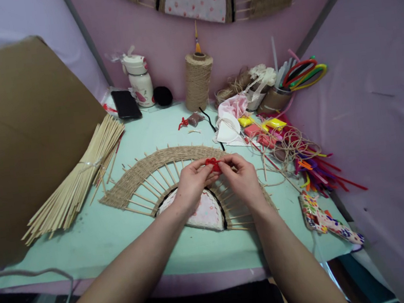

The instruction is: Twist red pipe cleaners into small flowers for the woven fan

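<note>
Between the fingertips of both hands is a small red flower shape [212, 164], which looks bent from fuzzy pipe cleaner. My left hand [195, 179] pinches its left side, and my right hand [238, 170] pinches its right side. Below them on the table lies a woven twine fan [142, 174] with wooden stick ribs. At the fan's centre is a half-round white and pink dotted panel [204, 210] edged in black. My wrists and forearms cover part of the fan's right half.
A bundle of wooden sticks [69, 180] leans by a cardboard sheet [30, 128] at left. Behind stand a bottle [141, 87], a phone [126, 105] and a twine spool [199, 83]. Pipe cleaners [314, 167], clay packets [275, 123] and a flower-patterned glue gun [316, 213] lie right.
</note>
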`<action>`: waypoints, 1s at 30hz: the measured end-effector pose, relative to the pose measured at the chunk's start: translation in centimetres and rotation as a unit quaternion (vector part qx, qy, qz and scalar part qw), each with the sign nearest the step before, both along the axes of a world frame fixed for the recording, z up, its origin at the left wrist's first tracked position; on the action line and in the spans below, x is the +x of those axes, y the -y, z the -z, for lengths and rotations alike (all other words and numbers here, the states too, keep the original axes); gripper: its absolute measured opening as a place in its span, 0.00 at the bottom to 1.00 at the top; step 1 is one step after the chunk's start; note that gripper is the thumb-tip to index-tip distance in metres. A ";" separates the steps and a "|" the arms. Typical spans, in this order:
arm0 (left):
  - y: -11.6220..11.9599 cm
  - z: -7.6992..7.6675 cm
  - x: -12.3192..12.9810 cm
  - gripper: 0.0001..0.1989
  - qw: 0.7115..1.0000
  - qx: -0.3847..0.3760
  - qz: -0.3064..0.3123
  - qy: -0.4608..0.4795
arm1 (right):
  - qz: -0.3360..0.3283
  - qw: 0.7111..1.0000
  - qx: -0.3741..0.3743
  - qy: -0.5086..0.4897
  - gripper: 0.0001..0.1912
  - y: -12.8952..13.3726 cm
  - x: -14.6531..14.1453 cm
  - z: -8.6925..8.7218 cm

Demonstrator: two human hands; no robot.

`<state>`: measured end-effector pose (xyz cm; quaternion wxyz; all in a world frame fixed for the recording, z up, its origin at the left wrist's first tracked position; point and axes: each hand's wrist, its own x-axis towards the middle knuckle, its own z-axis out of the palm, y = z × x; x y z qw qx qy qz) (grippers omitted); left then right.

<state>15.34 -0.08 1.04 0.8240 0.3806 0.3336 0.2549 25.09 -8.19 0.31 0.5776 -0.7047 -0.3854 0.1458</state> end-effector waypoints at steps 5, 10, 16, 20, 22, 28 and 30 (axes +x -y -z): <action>-0.2 0.2 0.0 0.02 1.000 0.009 -0.001 -0.008 | -0.025 0.999 0.002 0.041 0.06 0.1 -0.1 -0.4; -0.2 0.3 0.0 0.03 0.999 0.020 -0.028 -0.016 | -0.048 0.985 -0.008 0.168 0.07 0.2 -0.3 -0.6; -0.2 0.4 0.0 0.05 1.000 0.021 -0.019 -0.011 | -0.046 0.978 -0.009 0.205 0.06 0.2 -0.3 -0.5; -0.2 0.7 0.0 0.07 1.000 0.027 0.000 -0.008 | -0.009 0.997 -0.021 0.079 0.05 0.1 -0.1 -0.3; -0.2 0.8 0.0 0.07 1.000 0.030 -0.001 0.001 | -0.004 0.998 -0.028 0.052 0.05 0.1 -0.1 -0.2; -0.1 0.4 0.0 0.05 0.999 0.041 0.010 -0.015 | 0.020 0.999 -0.020 0.025 0.07 -0.1 -0.1 -0.3; -0.1 0.3 0.0 0.04 0.997 0.061 0.019 -0.033 | 0.017 1.000 -0.017 0.020 0.07 0.0 0.0 -0.4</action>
